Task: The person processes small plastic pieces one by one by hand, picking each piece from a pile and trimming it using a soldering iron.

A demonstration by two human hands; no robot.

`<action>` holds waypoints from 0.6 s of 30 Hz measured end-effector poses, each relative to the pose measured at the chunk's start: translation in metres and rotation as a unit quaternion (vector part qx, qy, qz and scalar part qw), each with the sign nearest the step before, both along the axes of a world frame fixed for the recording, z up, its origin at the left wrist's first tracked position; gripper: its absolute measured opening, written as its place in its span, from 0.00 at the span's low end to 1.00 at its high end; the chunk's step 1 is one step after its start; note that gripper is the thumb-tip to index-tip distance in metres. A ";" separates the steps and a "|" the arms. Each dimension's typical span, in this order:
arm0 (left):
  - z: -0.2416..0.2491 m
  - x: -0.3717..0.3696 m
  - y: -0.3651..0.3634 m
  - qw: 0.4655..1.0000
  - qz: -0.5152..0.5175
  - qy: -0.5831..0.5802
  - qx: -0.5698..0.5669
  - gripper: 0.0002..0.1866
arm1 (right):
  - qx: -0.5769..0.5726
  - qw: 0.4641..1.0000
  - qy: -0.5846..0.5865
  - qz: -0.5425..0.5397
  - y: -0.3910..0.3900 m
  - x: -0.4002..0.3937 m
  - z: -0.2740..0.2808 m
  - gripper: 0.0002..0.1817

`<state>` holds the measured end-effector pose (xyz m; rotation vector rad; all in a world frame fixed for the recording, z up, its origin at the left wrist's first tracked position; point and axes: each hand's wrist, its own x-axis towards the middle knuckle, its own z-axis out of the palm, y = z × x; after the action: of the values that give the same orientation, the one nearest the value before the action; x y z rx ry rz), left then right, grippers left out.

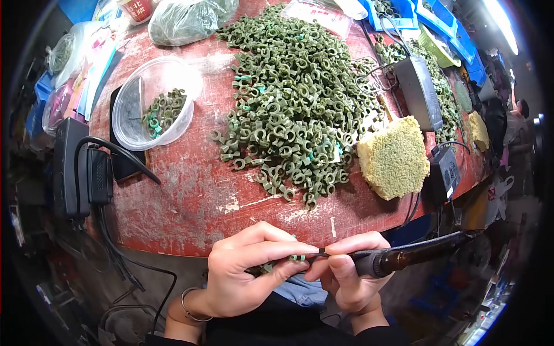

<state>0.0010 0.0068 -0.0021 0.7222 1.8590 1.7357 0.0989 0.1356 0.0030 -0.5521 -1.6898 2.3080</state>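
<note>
Close in front of the table's near edge, my left hand (245, 265) is closed on small green ring-shaped pieces (297, 258). One pokes out between its thumb and fingertips, and more show in the palm. My right hand (349, 277) pinches a dark pen-like tool (398, 259) near its front end, with the thick brownish-black body running out to the right. The tool's narrow black tip reaches the left fingertips, right at the green piece. Beyond both hands lies a large heap of similar green open rings (288, 104), a few of them brighter turquoise.
On the red worn table (179, 213) stands a clear round tub (130, 135) with some rings, beside a dark phone (124, 167). A yellow sponge block (395, 158) and a black adapter (418, 92) sit right of the heap. Black boxes (70, 167) with cables hang left. Blue bins (395, 14) stand behind.
</note>
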 end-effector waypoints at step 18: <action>-0.004 0.002 0.003 0.994 -0.036 -0.094 0.045 0.08 | 0.005 0.997 0.074 -0.020 -0.003 0.007 -0.005 0.06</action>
<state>0.0030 0.0103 -0.0058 0.6278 1.6199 1.7847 0.1056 0.1331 -0.0021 -0.4002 -1.6056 2.2515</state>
